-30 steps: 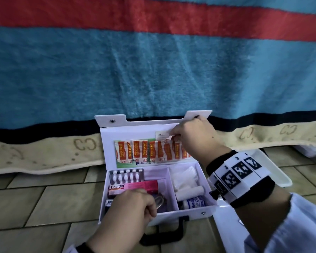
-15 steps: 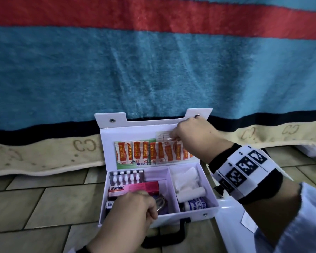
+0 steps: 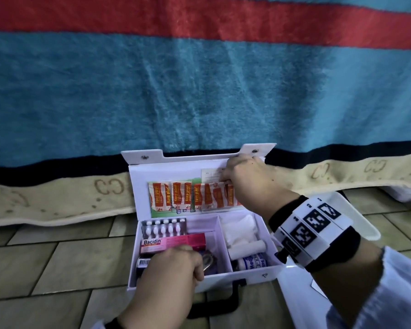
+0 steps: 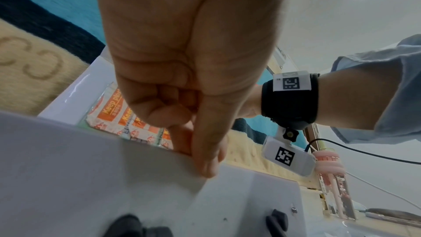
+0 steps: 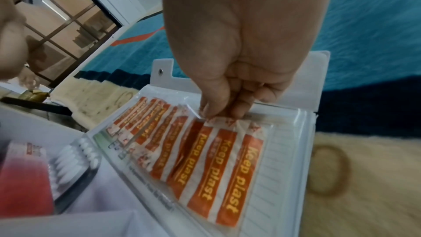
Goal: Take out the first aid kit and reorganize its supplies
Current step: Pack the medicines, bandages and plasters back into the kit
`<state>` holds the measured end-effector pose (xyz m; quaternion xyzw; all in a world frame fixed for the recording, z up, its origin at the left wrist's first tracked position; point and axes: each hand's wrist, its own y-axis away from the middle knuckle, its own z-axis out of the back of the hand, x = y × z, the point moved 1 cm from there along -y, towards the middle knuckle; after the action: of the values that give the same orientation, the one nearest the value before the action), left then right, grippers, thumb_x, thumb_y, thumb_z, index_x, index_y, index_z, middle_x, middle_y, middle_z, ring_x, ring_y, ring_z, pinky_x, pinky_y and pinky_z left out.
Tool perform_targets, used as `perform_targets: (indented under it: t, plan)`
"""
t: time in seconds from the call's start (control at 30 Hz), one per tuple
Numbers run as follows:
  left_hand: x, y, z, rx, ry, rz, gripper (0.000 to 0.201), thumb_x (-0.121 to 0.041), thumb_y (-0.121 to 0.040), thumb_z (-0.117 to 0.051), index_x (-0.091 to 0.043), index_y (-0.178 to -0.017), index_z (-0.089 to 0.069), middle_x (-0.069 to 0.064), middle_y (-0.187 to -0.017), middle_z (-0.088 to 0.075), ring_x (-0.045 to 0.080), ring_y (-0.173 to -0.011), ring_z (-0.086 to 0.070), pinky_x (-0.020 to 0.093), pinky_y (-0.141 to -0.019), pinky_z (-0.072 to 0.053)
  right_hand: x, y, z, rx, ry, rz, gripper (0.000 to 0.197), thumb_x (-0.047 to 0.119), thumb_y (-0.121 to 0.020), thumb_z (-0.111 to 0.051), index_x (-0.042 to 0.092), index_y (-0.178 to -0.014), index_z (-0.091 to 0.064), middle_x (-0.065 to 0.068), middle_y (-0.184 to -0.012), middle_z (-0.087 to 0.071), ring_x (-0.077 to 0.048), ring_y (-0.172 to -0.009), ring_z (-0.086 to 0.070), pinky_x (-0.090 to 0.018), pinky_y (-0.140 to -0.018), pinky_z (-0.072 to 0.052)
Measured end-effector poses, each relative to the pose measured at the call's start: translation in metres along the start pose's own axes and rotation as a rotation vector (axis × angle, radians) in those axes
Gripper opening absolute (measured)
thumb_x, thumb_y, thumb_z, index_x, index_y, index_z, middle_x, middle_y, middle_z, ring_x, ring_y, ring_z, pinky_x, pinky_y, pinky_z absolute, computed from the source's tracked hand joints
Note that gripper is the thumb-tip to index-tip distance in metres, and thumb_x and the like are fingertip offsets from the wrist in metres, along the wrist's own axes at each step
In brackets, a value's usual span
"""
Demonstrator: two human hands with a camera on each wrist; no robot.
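Right hand (image 3: 254,184) reaches into the raised lid of the white plastic first aid kit (image 3: 247,273), thumb and fingertips pinching the top edge of the orange-and-white "Keep plast" adhesive bandage strips (image 3: 190,197) tucked in the lid's clear pocket. Left hand (image 3: 173,269) grips the kit's front wall at the left compartment, fingers curled over the rim.

Head view: the kit sits open on the beige tiled floor (image 3: 45,262), its lid leaning toward a blue, red and cream blanket (image 3: 199,91) hanging behind it. Left compartment holds a silver blister pack of white pills (image 3: 163,227) and a pink "Bacidin" carton (image 3: 173,242); right compartment holds white gauze (image 3: 239,230), a white bandage roll (image 3: 247,246) and a white tape roll with blue print (image 3: 252,261). A black carry handle (image 3: 226,302) hangs from the front wall. A white lid-like tray (image 3: 356,224) lies just right of the kit.

Right wrist view alone shows the pinch itself (image 5: 218,109): thumb against fingertips on the bandage edge at the pocket mouth, with a lined white card (image 5: 280,177) behind the strips.

Left wrist view alone shows the left thumb (image 4: 205,154) pressed flat on the outer face of the front wall while the fingers (image 4: 159,107) fold inward over the rim; the head view hides this behind the knuckles. Contents under that hand cannot be made out.
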<state>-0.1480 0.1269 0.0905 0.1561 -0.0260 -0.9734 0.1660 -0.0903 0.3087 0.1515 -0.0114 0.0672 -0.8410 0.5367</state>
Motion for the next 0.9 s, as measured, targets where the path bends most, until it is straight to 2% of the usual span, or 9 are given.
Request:
perform_targets:
  t: [0.13, 0.27, 0.37, 0.4, 0.47, 0.53, 0.67, 0.77, 0.9]
  plan:
    - [-0.002, 0.004, -0.004, -0.041, 0.033, 0.041, 0.025, -0.013, -0.083, -0.053, -0.028, -0.099, -0.065, -0.014, -0.110, -0.060, 0.002, -0.099, -0.059, 0.012, -0.077, -0.039, -0.007, 0.010, -0.004, -0.099, -0.099, -0.036, 0.040, 0.014, -0.081, -0.045, 0.027, -0.110, -0.068, -0.001, -0.110, -0.059, -0.025, -0.112, -0.050, -0.032, -0.093, -0.038]
    - [-0.006, 0.009, -0.005, -0.097, 0.051, 0.067, 0.020, -0.012, -0.077, -0.055, -0.032, -0.076, -0.052, -0.014, -0.093, -0.061, 0.004, -0.085, -0.059, 0.018, -0.066, -0.040, -0.026, 0.039, 0.008, -0.166, -0.259, -0.102, 0.036, 0.012, -0.090, -0.051, 0.028, -0.121, -0.062, 0.005, -0.126, -0.059, -0.015, -0.118, -0.052, -0.028, -0.102, -0.039]
    - [-0.005, 0.011, -0.010, -0.076, -0.027, 0.025, 0.033, -0.007, -0.051, -0.073, -0.028, -0.060, -0.049, -0.011, -0.064, -0.058, 0.009, -0.051, -0.056, 0.019, -0.042, -0.031, -0.053, 0.085, 0.019, -0.176, -0.405, -0.189, 0.023, 0.011, -0.091, -0.055, 0.019, -0.106, -0.071, 0.002, -0.104, -0.065, 0.003, -0.083, -0.057, -0.001, -0.076, -0.036]
    - [-0.006, 0.012, -0.009, -0.085, -0.065, 0.005, 0.037, -0.004, -0.043, -0.074, -0.028, -0.057, -0.048, -0.011, -0.057, -0.055, 0.010, -0.044, -0.053, 0.021, -0.037, -0.031, -0.064, 0.103, 0.021, -0.151, -0.402, -0.252, 0.020, 0.013, -0.091, -0.057, 0.020, -0.102, -0.072, 0.005, -0.096, -0.066, 0.004, -0.073, -0.056, 0.001, -0.068, -0.036]
    - [-0.006, 0.012, -0.012, -0.073, -0.090, 0.013, 0.032, -0.004, -0.053, -0.069, -0.028, -0.064, -0.052, -0.010, -0.064, -0.059, 0.012, -0.054, -0.060, 0.026, -0.046, -0.041, -0.088, 0.142, 0.015, -0.067, -0.326, -0.395, 0.016, 0.020, -0.091, -0.059, 0.024, -0.097, -0.073, 0.012, -0.085, -0.065, -0.001, -0.066, -0.055, -0.003, -0.061, -0.038]
    - [-0.008, 0.010, -0.009, -0.085, -0.118, 0.027, 0.023, -0.007, -0.071, -0.059, -0.029, -0.078, -0.056, -0.009, -0.079, -0.063, 0.011, -0.074, -0.063, 0.029, -0.061, -0.044, -0.106, 0.184, 0.000, 0.108, -0.222, -0.528, 0.015, 0.024, -0.088, -0.062, 0.026, -0.100, -0.071, 0.013, -0.088, -0.067, -0.008, -0.075, -0.058, -0.006, -0.062, -0.039]
    - [-0.011, 0.007, -0.008, -0.091, -0.158, 0.046, 0.019, -0.008, -0.074, -0.055, -0.026, -0.075, -0.056, -0.011, -0.078, -0.062, 0.010, -0.075, -0.059, 0.028, -0.060, -0.040, -0.110, 0.250, -0.038, 0.475, -0.150, -0.610, 0.026, 0.036, -0.088, -0.061, 0.027, -0.111, -0.066, 0.010, -0.112, -0.065, -0.012, -0.102, -0.060, -0.017, -0.080, -0.039]
    - [-0.009, 0.004, -0.008, -0.090, -0.154, 0.050, 0.020, -0.008, -0.071, -0.063, -0.027, -0.067, -0.056, -0.013, -0.068, -0.061, 0.006, -0.066, -0.056, 0.024, -0.052, -0.036, -0.101, 0.266, -0.051, 0.461, -0.169, -0.603, 0.035, 0.026, -0.089, -0.058, 0.025, -0.124, -0.057, 0.013, -0.121, -0.059, -0.013, -0.114, -0.056, -0.018, -0.085, -0.037]
    - [-0.006, 0.007, -0.010, -0.104, -0.116, 0.041, 0.028, -0.007, -0.066, -0.068, -0.030, -0.058, -0.053, -0.015, -0.057, -0.057, -0.002, -0.054, -0.048, 0.018, -0.045, -0.027, -0.096, 0.262, -0.067, 0.397, -0.094, -0.639, 0.049, 0.029, -0.090, -0.054, 0.032, -0.137, -0.041, 0.005, -0.134, -0.049, -0.015, -0.121, -0.050, -0.020, -0.096, -0.032]
